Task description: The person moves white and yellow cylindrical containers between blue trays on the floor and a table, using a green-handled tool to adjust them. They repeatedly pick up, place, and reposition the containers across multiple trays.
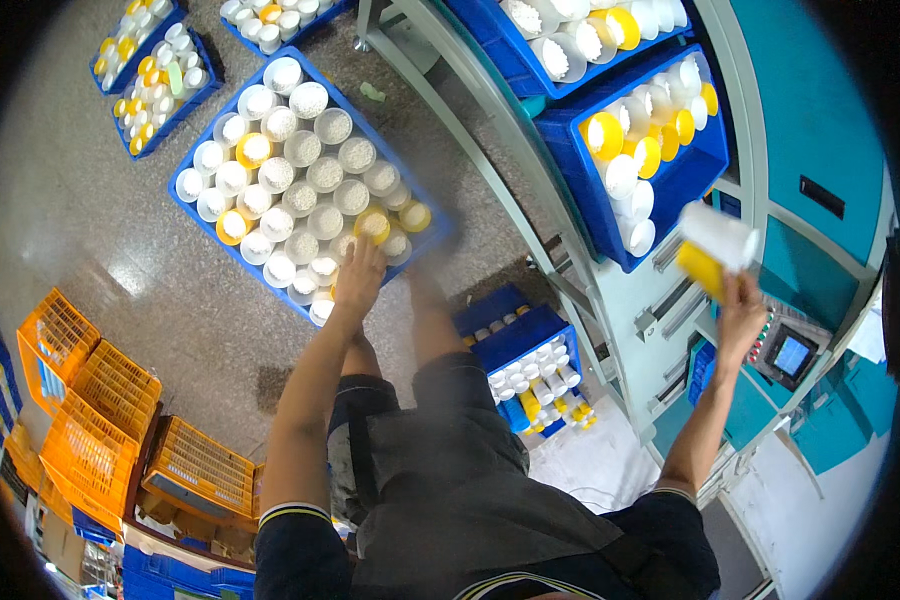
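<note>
In the head view, the left hand [358, 272] reaches down into a large blue plastic floor crate [195, 160] packed with upright white and yellow-capped cylindrical bottles; its fingers curl around a white bottle [326, 290] at the crate's near edge, which stands on end directly under the fingertips. The right hand [738, 315] is raised towards the rack, fingers closed around a white cylinder with a yellow cap [715, 250], long axis tilted, cap end nearest the fingers. Just left of those fingers sits a blue shelf bin [695, 175] of similar bottles; the grey rack frame [530, 200] stands between the two hands.
</note>
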{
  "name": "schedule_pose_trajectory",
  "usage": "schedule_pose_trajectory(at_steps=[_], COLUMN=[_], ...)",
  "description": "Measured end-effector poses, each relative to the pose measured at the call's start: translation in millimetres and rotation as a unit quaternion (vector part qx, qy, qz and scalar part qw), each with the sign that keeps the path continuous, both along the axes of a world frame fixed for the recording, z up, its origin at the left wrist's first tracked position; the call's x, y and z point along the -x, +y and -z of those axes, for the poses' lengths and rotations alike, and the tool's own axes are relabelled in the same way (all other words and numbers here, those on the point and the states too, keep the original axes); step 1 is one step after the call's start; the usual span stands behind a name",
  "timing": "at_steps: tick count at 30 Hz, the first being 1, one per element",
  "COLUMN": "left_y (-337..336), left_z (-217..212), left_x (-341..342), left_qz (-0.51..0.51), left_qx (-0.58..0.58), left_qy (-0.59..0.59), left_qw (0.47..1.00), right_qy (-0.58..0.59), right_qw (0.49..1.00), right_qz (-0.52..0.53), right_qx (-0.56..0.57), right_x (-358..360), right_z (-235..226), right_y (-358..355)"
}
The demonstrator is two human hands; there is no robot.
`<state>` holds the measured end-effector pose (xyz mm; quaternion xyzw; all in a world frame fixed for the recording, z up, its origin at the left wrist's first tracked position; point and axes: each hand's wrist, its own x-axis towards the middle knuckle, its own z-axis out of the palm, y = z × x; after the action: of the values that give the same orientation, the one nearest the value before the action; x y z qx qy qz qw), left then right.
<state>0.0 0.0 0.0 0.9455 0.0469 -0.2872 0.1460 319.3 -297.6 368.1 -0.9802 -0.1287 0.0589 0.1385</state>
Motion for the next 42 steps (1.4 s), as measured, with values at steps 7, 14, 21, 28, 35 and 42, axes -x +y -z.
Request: schedule_pose_trajectory(at_steps=[7,14,21,28,35,42], left_y=[-11.4,-13.1,-12.9,-7.5,-59.7,-128.3], left_z=[15.1,16.5,15.9,-22.7,-176.1,-206.5], left_x=[-5.5,1.8,0.9,-16.5,-209.9,-420.7], left_qz=[-0.016,-0.082,-0.041,-0.122,-0.277,-0.098], left_qx=[0.0,0.019,0.016,0.074,0.274,0.105], left_qy=[-0.055,-0.131,-0.077,-0.153,-0.411,-0.445], left_qw=[0.998,0.988,0.996,0.978,0.824,0.884], right_qy=[0.141,0.066,0.013,0.17,0.458,-0.131], right_qw=[0.985,0.97,0.971,0.968,0.87,0.96], right_qz=[-0.101,-0.222,-0.2,-0.173,-0.161,-0.235], right_qx=[-0.022,0.075,0.133,0.062,-0.092,0.077], right_x=[112.4,165.2,190.0,176.2,14.7,-220.8], right_z=[149.2,306.9,366.3,340.2,116.9,101.4], right_y=[96.4,197.5,198.6,196.7,77.6,47.2])
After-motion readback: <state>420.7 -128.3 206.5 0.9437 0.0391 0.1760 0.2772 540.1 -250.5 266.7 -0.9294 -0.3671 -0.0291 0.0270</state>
